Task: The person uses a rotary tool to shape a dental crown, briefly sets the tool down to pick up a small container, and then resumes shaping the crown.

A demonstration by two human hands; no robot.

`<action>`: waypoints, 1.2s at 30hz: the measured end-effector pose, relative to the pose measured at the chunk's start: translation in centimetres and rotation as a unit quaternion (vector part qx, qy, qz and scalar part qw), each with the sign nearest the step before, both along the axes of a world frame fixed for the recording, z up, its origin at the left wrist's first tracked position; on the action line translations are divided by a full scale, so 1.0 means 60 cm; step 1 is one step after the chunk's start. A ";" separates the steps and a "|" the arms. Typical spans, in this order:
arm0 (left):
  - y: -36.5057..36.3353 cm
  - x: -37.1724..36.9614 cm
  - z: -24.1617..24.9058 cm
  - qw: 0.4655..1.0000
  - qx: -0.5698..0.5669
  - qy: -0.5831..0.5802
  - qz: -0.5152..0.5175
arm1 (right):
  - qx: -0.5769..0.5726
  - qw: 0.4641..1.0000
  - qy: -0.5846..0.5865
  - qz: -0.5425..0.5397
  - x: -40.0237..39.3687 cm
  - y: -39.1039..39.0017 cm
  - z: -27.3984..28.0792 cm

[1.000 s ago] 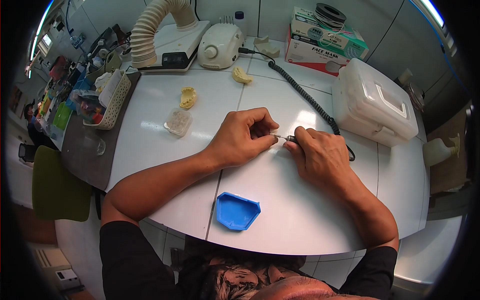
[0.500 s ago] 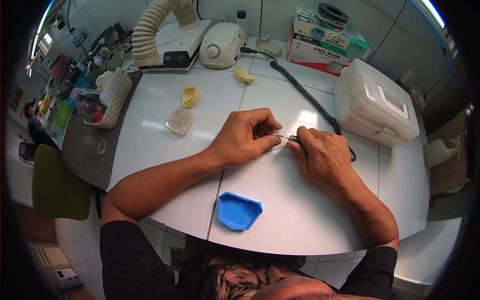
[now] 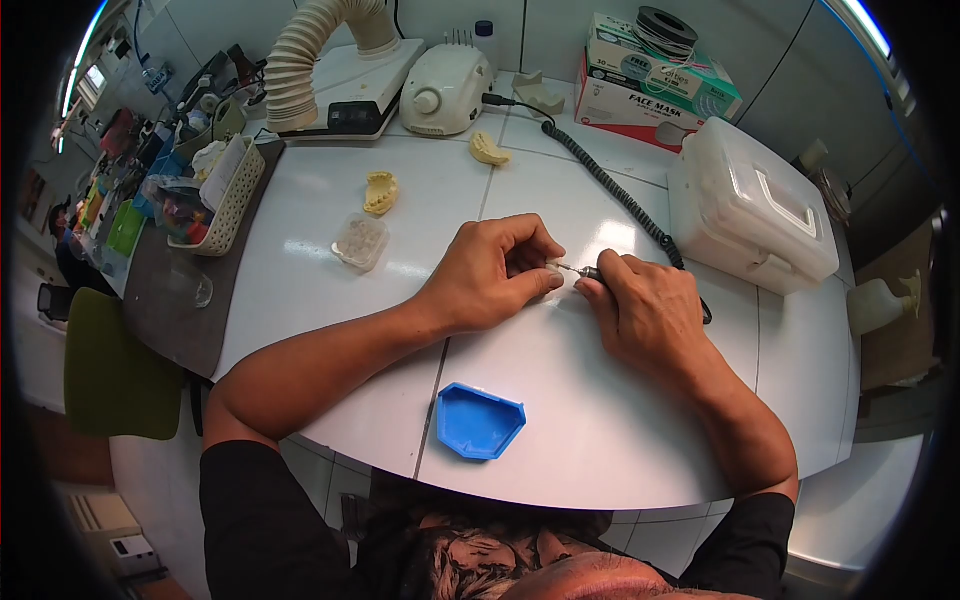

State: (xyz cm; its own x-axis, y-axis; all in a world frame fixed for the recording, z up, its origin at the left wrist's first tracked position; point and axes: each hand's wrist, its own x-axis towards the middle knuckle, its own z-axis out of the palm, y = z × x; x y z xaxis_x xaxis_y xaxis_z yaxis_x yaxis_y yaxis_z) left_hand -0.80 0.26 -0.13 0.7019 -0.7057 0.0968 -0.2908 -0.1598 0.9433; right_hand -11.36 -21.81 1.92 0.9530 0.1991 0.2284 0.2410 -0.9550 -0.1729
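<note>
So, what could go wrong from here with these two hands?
A slip could nick bare skin: the drill in the right hand has its bit close to the fingertips of the left hand. The small piece pinched there, mostly hidden, might pop loose. The coiled cord, running close by the white case toward the right hand, might snag and tug the drill.

A black reel (image 3: 664,28) tops mask boxes (image 3: 630,103) beside a lidded case (image 3: 735,215) on the worktop (image 3: 600,430); at left, a basket (image 3: 236,200) holds items (image 3: 180,212) too blurred to identify.
</note>
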 end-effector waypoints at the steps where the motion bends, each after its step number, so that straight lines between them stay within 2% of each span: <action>1: 0.000 0.000 0.000 1.000 0.002 0.002 0.000 | 0.000 1.000 -0.002 0.003 0.000 0.000 -0.001; 15: 0.000 0.002 -0.002 1.000 0.000 0.028 -0.005 | 0.009 1.000 -0.008 -0.007 0.002 0.000 0.000; 36: -0.001 0.000 -0.003 0.999 0.006 -0.029 0.021 | 0.016 1.000 -0.023 -0.003 0.003 -0.003 -0.003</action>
State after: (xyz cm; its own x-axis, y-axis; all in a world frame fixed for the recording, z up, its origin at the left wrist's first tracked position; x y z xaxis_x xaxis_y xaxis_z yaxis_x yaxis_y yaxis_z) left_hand -0.77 0.21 -0.30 0.7249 -0.6764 0.1300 -0.3374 -0.1840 0.9232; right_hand -11.17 -22.01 1.73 0.9428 0.1848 0.2773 0.2430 -0.9507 -0.1925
